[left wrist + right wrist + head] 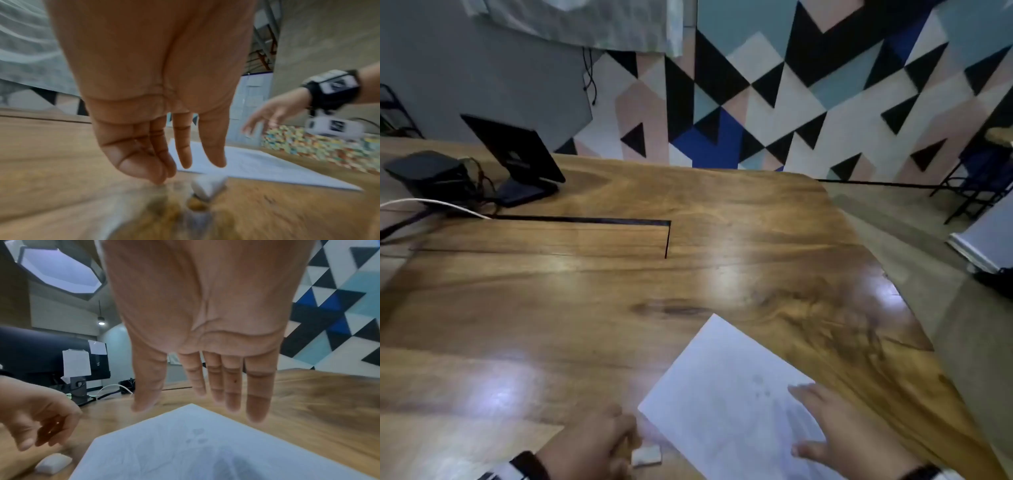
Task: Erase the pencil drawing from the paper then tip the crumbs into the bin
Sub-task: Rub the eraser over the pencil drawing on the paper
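A white sheet of paper point(722, 394) lies at an angle on the wooden table point(551, 308), with a faint pencil drawing point(760, 387) near its right side. My right hand point(808, 421) hovers over the sheet's right edge, fingers straight and spread, holding nothing. In the right wrist view the drawing point(197, 434) shows just below those fingers point(257, 402). A small white eraser point(646, 455) lies on the table by the paper's left edge. My left hand point(630, 435) is just above it with loosely curled fingers; in the left wrist view the eraser point(207, 185) sits free beneath the fingertips point(213, 159).
At the far left stand a dark tablet on a stand point(517, 154) and a black device with cables point(428, 174), plus a white cable point(431, 204). A dark slot point(585, 219) cuts across the tabletop. The table's edge point(893, 298) runs diagonally at the right.
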`<state>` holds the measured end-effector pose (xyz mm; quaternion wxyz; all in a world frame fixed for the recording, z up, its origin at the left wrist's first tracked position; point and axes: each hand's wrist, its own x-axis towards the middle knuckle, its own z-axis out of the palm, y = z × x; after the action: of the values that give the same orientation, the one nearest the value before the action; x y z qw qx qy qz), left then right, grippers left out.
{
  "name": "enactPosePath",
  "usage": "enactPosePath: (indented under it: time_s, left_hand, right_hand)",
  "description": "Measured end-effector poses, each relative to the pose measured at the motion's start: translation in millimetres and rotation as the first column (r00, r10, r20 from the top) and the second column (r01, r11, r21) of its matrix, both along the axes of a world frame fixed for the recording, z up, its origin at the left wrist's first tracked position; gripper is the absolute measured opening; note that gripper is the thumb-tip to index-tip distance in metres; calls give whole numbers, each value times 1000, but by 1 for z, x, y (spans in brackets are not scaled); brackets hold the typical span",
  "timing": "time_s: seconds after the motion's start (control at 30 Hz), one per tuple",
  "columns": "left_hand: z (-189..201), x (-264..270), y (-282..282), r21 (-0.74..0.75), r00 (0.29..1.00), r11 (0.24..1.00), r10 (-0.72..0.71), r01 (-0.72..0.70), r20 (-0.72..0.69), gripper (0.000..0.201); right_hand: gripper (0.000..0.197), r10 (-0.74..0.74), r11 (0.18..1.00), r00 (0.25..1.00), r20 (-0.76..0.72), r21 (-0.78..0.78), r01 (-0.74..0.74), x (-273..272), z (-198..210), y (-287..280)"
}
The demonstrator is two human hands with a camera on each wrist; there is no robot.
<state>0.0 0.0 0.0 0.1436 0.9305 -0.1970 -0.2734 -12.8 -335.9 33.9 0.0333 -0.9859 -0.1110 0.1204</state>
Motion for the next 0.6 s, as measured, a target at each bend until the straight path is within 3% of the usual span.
enactPosePath:
  time_s: [0.07,0.1,0.27,0.47,0.6]
  left_hand:
    - [-8,3,-7,42,998,999,-25,28,-63,34]
    - [-12,4,-10,74,997,996,-45,50,-66,37]
    - [-27,-1,-19,61,999,998,-18,16,34,33]
    - [-30,-4,-21,-71,995,997,-18,25,95,20]
    - [-26,1,-20,-153,991,986,86,-69,102,30]
  right_hand:
    - [95,-101,981,945,-312,126,147,10,-10,15]
    - [102,-105,984,927,-361,97,149,15,-15,21]
    - [113,-157,981,928,-337,56,187,34,-35,51]
    - [122,-212,975,920,-330,-8,221,47,-56,67]
    - [126,-193,977,923,-333,19,211,48,-68,63]
